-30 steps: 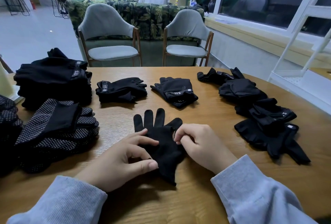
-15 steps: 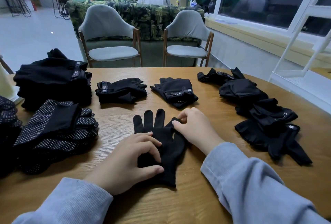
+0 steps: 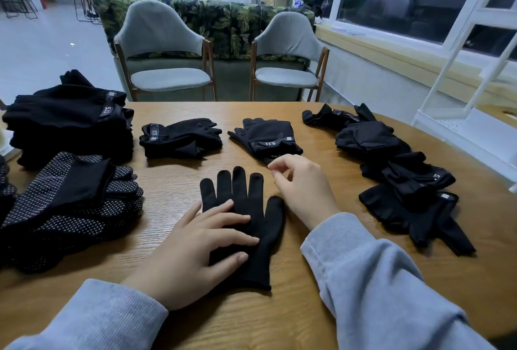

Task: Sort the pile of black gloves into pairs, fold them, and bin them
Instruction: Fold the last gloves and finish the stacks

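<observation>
A plain black knit glove (image 3: 246, 226) is laid flat near the front edge of the wooden table (image 3: 173, 190), at its middle, fingers pointed toward the far edge and cuff toward the person. It is pressed down by the left hand (image 3: 195, 251), whose straight, spread fingers are laid across the palm from the left; the glove's four fingertips and thumb are left uncovered. The right hand (image 3: 302, 190) is held just right of the glove's fingers, loosely curled, nothing gripped; whether the glove's thumb is touched cannot be told. "5.11" is read on the strap of the folded pair (image 3: 268, 140) beyond the right hand; the same mark, turned sideways, is seen on a second folded pair (image 3: 179, 138) to its left and on the top of a stack (image 3: 70, 123) by the left edge. One pile of white-dotted gloves (image 3: 70, 209) is noted at the front left. A loose heap of black gloves (image 3: 400, 176) is strung along the right edge, count uncertain. Two grey chairs (image 3: 165, 50) are counted behind the far edge.
</observation>
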The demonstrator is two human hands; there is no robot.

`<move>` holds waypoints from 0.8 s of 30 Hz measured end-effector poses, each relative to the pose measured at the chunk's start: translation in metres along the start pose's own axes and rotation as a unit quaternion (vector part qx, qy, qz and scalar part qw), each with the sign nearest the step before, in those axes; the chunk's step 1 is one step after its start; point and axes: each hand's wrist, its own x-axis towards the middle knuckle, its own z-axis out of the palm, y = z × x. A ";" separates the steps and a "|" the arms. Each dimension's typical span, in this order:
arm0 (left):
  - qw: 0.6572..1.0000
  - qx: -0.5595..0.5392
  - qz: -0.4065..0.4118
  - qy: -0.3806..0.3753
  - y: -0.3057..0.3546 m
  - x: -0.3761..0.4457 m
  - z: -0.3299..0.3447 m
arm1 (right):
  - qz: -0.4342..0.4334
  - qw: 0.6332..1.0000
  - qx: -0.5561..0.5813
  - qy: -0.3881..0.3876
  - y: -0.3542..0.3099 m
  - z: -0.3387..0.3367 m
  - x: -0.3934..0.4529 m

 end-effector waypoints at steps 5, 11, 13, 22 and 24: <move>1.000 0.013 0.003 -0.007 0.003 0.000 -0.001 | 0.033 0.999 0.002 0.038 0.010 -0.029 -0.019; 1.000 0.022 0.002 -0.015 0.006 0.000 -0.001 | 0.077 0.991 -0.032 0.104 0.034 -0.057 -0.046; 0.999 0.038 -0.001 -0.019 0.010 -0.001 -0.002 | 0.091 0.986 -0.060 0.130 0.043 -0.063 -0.051; 0.999 0.040 -0.002 -0.017 0.014 -0.001 -0.002 | 0.234 0.954 -0.133 0.132 0.065 -0.081 -0.058; 0.999 0.039 -0.002 -0.012 0.012 -0.001 0.000 | 0.260 0.950 -0.125 0.121 0.065 -0.084 -0.058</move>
